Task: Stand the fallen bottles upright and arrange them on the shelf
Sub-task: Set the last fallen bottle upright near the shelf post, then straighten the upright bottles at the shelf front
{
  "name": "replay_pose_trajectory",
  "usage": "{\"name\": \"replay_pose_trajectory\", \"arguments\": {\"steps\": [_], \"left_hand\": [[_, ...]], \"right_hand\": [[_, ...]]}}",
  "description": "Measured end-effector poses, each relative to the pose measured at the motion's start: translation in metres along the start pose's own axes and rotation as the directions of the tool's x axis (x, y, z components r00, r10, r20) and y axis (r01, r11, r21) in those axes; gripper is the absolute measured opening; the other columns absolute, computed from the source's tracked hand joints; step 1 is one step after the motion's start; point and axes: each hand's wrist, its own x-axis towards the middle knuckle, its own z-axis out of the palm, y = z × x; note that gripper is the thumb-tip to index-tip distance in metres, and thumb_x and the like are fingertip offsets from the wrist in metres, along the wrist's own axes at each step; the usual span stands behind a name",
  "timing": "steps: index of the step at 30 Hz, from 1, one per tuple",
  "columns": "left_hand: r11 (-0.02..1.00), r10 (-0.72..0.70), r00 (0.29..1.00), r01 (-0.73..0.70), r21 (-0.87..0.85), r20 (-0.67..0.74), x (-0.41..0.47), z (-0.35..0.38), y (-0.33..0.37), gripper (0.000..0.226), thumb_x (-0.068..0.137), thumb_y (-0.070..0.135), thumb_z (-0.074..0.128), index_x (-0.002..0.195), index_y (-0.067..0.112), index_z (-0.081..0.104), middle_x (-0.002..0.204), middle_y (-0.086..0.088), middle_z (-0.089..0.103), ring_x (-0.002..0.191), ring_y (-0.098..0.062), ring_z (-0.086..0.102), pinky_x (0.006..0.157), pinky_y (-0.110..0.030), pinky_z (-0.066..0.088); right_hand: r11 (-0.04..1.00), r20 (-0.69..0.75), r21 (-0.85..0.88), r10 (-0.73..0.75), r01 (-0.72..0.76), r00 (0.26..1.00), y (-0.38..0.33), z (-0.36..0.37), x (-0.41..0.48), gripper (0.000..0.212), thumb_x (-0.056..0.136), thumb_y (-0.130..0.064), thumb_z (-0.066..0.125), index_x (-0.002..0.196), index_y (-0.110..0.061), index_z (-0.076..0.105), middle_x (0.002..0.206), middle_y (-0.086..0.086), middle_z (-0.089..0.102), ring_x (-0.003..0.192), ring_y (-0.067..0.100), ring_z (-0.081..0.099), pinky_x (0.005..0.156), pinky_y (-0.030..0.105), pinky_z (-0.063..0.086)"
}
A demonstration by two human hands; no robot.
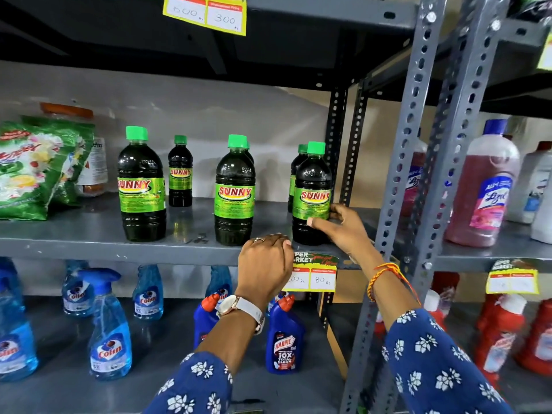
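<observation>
Fingers (321, 221) of the right hand (343, 228) grasped the lower label of the rightmost Sunny bottle (312, 195), which stood upright at the front right of the grey metal shelf (89, 237). Left hand (264, 264) rested at the shelf's front edge, its fingers curled under and out of sight, so whether they gripped anything could not be told. Another bottle (295, 174) behind the held one was mostly hidden. A price tag (316, 276) was partly covered by the left hand. Three more Sunny bottles (234, 189) stood upright. Detergent bags (33, 171) were cut off at left.
</observation>
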Motion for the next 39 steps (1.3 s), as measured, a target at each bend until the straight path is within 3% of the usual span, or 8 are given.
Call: {"name": "replay_pose_trajectory", "arguments": {"steps": [12, 19, 22, 26, 30, 34, 37, 39], "left_hand": [[1.000, -0.007, 1.000, 0.007, 0.002, -0.007, -0.001, 0.002, 0.000, 0.030, 0.087, 0.019, 0.035, 0.073, 0.013, 0.061, 0.073, -0.007, 0.069, 0.062, -0.024, 0.060, 0.061, -0.031, 0.042], [1.000, -0.017, 1.000, 0.017, -0.008, 0.016, -0.002, 0.001, 0.002, 0.036, 0.088, 0.022, 0.030, 0.077, 0.012, 0.063, 0.076, -0.007, 0.070, 0.065, -0.023, 0.061, 0.064, -0.032, 0.044], [1.000, -0.001, 0.998, 0.003, -0.029, 0.061, -0.002, 0.000, 0.003, 0.041, 0.091, 0.024, 0.030, 0.097, 0.009, 0.067, 0.102, -0.010, 0.071, 0.089, -0.023, 0.064, 0.079, -0.032, 0.045], [0.936, -0.105, 0.994, 0.087, -0.341, -0.035, -0.012, -0.023, -0.012, 0.043, 0.095, 0.026, 0.030, 0.125, 0.007, 0.054, 0.131, -0.010, 0.056, 0.121, -0.014, 0.048, 0.103, -0.020, 0.029], [0.959, -0.169, 0.903, 0.058, -0.277, -0.394, -0.017, -0.060, -0.066, 0.040, 0.095, 0.026, 0.036, 0.127, 0.007, 0.051, 0.126, -0.011, 0.057, 0.116, -0.015, 0.047, 0.098, -0.031, 0.037], [0.930, -0.363, 0.821, 0.345, -0.124, -0.441, -0.005, -0.095, -0.138, 0.073, 0.086, 0.050, 0.052, 0.134, -0.002, 0.035, 0.137, -0.023, 0.044, 0.124, -0.036, 0.040, 0.100, -0.046, 0.034], [0.863, -0.504, 0.843, 0.500, -0.074, -0.188, -0.003, -0.103, -0.181, 0.108, 0.067, 0.066, 0.065, 0.139, -0.002, 0.023, 0.143, -0.023, 0.036, 0.129, -0.036, 0.037, 0.101, -0.048, 0.035], [0.844, -0.535, 0.842, 0.536, 0.000, -0.068, -0.005, -0.101, -0.197, 0.103, 0.058, 0.075, 0.061, 0.127, 0.001, 0.039, 0.116, -0.024, 0.060, 0.105, -0.039, 0.058, 0.083, -0.044, 0.046]], "right_hand": [[0.992, -0.091, -0.107, -0.072, 0.062, 0.993, -0.006, -0.003, -0.017, 0.047, 0.069, -0.034, 0.077, 0.110, -0.016, 0.063, 0.097, -0.010, 0.061, 0.089, 0.005, 0.055, 0.065, 0.006, 0.034], [0.998, -0.055, -0.057, -0.035, 0.032, 0.998, -0.005, -0.003, -0.019, 0.052, 0.069, -0.031, 0.078, 0.115, -0.014, 0.058, 0.105, -0.003, 0.063, 0.095, 0.012, 0.059, 0.077, 0.021, 0.045], [0.999, -0.074, 0.037, -0.012, 0.015, 0.997, -0.006, -0.004, -0.023, 0.065, 0.069, -0.033, 0.078, 0.124, -0.013, 0.049, 0.116, 0.002, 0.060, 0.103, 0.017, 0.059, 0.088, 0.030, 0.049], [0.948, -0.357, -0.013, -0.302, 0.319, 0.884, -0.017, 0.007, -0.043, 0.057, 0.075, -0.031, 0.073, 0.122, -0.015, 0.045, 0.116, 0.001, 0.050, 0.107, 0.014, 0.052, 0.091, 0.027, 0.046], [0.794, -0.338, -0.070, -0.588, 0.604, 0.735, -0.055, 0.057, -0.047, 0.041, 0.076, -0.036, 0.069, 0.111, -0.020, 0.052, 0.103, -0.006, 0.051, 0.097, 0.015, 0.056, 0.086, 0.027, 0.047], [0.963, -0.103, 0.106, -0.239, 0.249, 0.966, -0.083, 0.116, -0.036, 0.083, 0.058, -0.055, 0.076, 0.125, -0.019, 0.043, 0.109, -0.007, 0.055, 0.101, 0.007, 0.055, 0.086, 0.018, 0.043], [0.999, 0.038, 0.006, -0.040, 0.040, 0.998, -0.068, 0.140, -0.030, 0.079, 0.050, -0.055, 0.082, 0.110, -0.020, 0.047, 0.089, -0.013, 0.059, 0.084, 0.005, 0.061, 0.057, 0.001, 0.039], [0.994, -0.010, -0.110, -0.027, 0.025, 1.000, -0.058, 0.148, -0.026, 0.076, 0.049, -0.057, 0.081, 0.107, -0.018, 0.052, 0.089, -0.006, 0.064, 0.081, 0.011, 0.063, 0.057, 0.010, 0.044]]}}
